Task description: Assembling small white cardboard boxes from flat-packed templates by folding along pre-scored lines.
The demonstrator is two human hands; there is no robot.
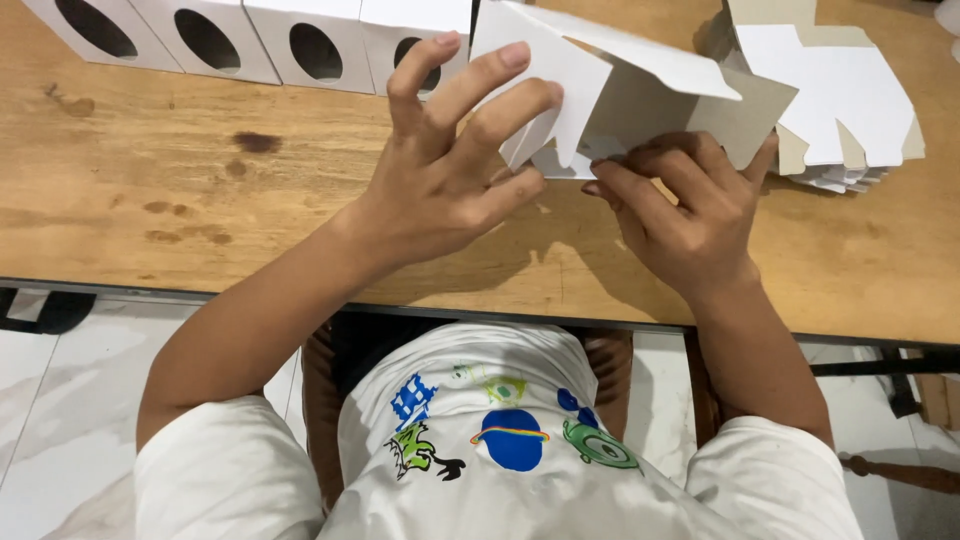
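Note:
A half-folded white cardboard box (640, 95), grey on the inside, is held just above the wooden table (180, 180) at the top centre. My left hand (455, 150) grips its left flap, fingers curled over the white panel. My right hand (690, 205) pinches the box's lower edge from beneath and to the right. Both hands are on the same box.
A row of finished white boxes with oval cut-outs (255, 40) stands along the table's far left edge. A stack of flat unfolded box blanks (840, 110) lies at the right. The table's near edge runs just above my lap; a wooden chair (320, 400) is beneath me.

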